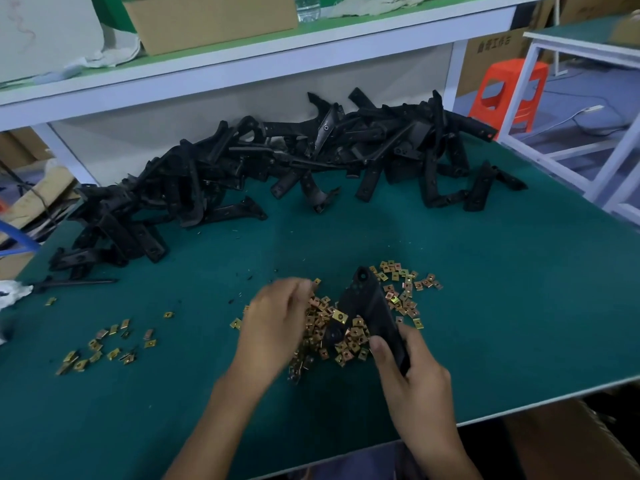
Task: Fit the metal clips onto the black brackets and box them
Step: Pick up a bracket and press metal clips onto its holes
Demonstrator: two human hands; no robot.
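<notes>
My right hand (412, 368) grips the near end of a black bracket (369, 303) that lies tilted over a heap of brass-coloured metal clips (349, 336). One clip (340, 317) sits on the bracket's left arm. My left hand (277, 320) reaches into the left side of the heap, blurred, with its fingertips among the clips; whether it pinches one I cannot tell. A big pile of black brackets (277, 168) stretches across the back of the green table (502, 306).
A smaller scatter of clips (107, 344) lies at the left. A cardboard box (571, 441) stands below the table's near right edge. A white shelf (242, 64) hangs over the back of the table. An orange stool (509, 91) stands beyond the right corner.
</notes>
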